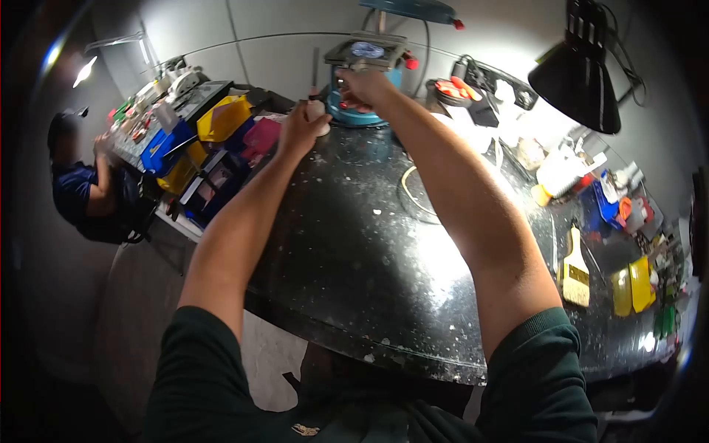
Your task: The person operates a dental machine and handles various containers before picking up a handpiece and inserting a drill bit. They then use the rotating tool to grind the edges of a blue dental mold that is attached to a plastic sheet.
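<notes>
Black and glossy, your tabletop (340, 244) is scattered with pale specks and chips, with lamp glare whitening its surface toward your 4 o'clock. A blue-framed bench machine (396, 81) with red knobs stands at 12, near the grey wall (292, 18), whose panel seams show behind it. Your left hand (297, 133), at 11, has its fingers curled around a small white bottle (316, 111), held just beside the machine's base. Your right hand (367, 87), at 12, reaches to the machine's front with its fingers bent; you cannot tell from this view whether they pinch anything. A pale cable (406, 193) loops onto the tabletop beneath your right forearm. At 2, a black lamp (583, 85) hangs over a bright clutter of white containers. A flat paintbrush (575, 277) lies just past 3, bristles toward you, with a yellow bin (641, 284) farther out. At 10, yellow and blue parts bins (225, 118) crowd the left edge. Between 9 and 10, another person (77, 184) sits at a separate cluttered workbench (207, 96), and dim floor (140, 317) shows at 8.
</notes>
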`<state>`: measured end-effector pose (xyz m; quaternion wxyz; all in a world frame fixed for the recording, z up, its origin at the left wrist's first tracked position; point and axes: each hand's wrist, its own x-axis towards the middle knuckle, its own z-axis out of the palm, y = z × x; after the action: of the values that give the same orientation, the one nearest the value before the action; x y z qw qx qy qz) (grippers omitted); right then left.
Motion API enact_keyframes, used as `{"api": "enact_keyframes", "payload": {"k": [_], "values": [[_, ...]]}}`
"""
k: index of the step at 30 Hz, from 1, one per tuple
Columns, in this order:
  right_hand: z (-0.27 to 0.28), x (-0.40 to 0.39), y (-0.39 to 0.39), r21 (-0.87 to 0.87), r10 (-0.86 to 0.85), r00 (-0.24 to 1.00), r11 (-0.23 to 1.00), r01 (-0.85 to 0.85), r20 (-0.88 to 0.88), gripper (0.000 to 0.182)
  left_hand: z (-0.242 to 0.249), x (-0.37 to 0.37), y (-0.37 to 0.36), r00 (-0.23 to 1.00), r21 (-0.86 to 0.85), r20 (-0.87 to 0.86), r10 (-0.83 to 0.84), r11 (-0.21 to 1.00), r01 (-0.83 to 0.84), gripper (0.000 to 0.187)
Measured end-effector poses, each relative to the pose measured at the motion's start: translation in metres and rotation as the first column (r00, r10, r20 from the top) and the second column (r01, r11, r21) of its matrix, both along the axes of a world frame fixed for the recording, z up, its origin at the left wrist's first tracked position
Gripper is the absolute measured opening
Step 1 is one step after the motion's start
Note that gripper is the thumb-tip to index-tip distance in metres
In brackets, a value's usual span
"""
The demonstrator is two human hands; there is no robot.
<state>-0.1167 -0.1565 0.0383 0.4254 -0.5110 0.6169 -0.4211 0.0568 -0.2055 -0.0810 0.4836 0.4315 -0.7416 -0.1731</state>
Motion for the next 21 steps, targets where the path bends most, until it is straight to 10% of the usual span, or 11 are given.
{"api": "enact_keyframes", "payload": {"k": [4,6,11,13,17,18,21], "values": [[-0.012,-0.006,0.030,0.117,0.227,0.878,0.974,-0.196,-0.421,0.074,0.033,0.002,0.058,0.920,0.178,-0.235,-0.315,0.916,0.359,0.060],[-0.033,-0.021,0.074,-0.151,0.324,0.889,0.910,-0.386,-0.324,0.078,0.054,-0.009,0.106,0.964,0.091,-0.029,-0.265,0.960,0.267,0.075],[-0.038,-0.073,0.178,-0.359,0.075,0.827,0.876,-0.321,-0.557,0.055,0.053,-0.033,0.168,0.826,0.008,0.054,-0.562,0.827,0.562,0.107],[-0.015,-0.105,0.225,-0.167,0.052,0.751,0.963,-0.213,-0.658,0.049,0.065,-0.033,0.182,0.833,-0.014,0.145,-0.534,0.841,0.541,0.101],[-0.036,-0.228,0.243,-0.441,-0.276,0.803,0.897,0.018,-0.528,0.056,0.042,-0.013,0.127,0.904,0.093,-0.136,-0.405,0.904,0.418,0.067],[-0.015,-0.239,0.255,-0.205,-0.285,0.590,0.958,0.201,-0.756,0.055,0.042,-0.012,0.117,0.934,0.088,-0.147,-0.326,0.936,0.340,0.062],[-0.051,-0.278,0.245,-0.280,-0.355,0.675,0.934,0.223,-0.647,0.056,0.008,-0.002,0.047,0.983,0.151,-0.154,-0.099,0.981,0.122,0.070]]}}
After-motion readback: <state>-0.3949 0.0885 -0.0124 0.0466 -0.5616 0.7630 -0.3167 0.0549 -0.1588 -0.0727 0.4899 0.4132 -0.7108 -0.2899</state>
